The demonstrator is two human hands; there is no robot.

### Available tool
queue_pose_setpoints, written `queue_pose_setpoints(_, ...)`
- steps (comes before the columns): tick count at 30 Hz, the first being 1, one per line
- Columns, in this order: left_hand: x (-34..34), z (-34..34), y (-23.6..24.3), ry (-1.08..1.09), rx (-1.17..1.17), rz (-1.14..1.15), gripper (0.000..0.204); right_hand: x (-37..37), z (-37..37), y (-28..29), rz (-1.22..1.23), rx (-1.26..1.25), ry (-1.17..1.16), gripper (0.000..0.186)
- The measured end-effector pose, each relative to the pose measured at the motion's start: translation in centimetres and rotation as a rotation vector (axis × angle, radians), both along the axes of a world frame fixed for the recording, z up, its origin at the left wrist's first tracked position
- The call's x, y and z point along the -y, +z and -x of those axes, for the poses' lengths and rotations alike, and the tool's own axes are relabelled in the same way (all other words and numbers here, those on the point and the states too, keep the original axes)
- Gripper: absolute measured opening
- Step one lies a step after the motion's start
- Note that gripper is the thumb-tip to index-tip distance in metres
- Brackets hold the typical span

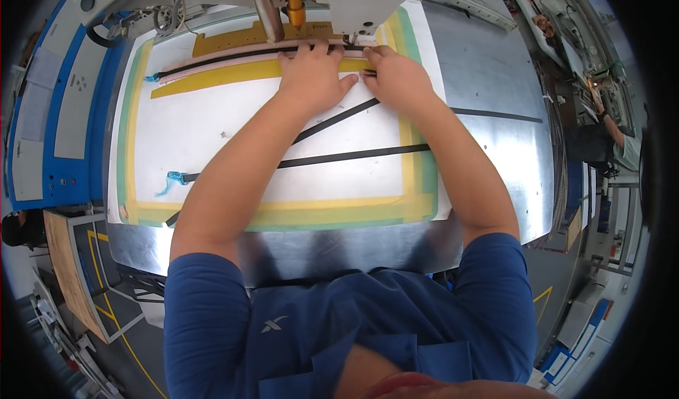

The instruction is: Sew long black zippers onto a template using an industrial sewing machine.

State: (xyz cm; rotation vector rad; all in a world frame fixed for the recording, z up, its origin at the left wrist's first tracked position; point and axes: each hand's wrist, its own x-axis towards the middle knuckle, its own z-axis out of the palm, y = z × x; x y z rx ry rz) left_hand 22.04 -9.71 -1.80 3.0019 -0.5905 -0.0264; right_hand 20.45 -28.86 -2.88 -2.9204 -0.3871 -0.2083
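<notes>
My left hand [316,77] lies palm down with its fingers spread, the fingertips pressing on a long black strip [212,64]. This strip runs over a pink band [185,75] and has a blue tuft [153,78] at its left end. My right hand [402,81] touches the strip's right end with its index finger; a small dark thing [369,72] shows between its thumb and fingers, mostly hidden. A yellow curved strip [205,81] lies just nearer. Below my hands, a diagonal black strip [336,122] and another black strip [353,157] with a blue-wrapped end [177,177] rest on the white sheet [233,130].
A machine head [364,6] and a metal rod [265,10] come down close beyond my fingers. Yellow and green tape [417,180] borders the sheet on a metal table [495,151]. A blue cabinet [78,109] stands left; another person [612,141] is far right.
</notes>
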Motion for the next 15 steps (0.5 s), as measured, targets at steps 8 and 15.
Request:
queue_pose_setpoints(8, 0.4, 0.2, 0.6, 0.036, -0.018, -0.007, 0.066, 1.2, 1.0, 1.3, -0.066, -0.086, -0.082, 0.041)
queue_pose_setpoints(15, 0.4, 0.1, -0.1, 0.056, 0.023, 0.003, 0.066, 1.6, 0.7, 0.1, -0.114, -0.035, 0.025, 0.043)
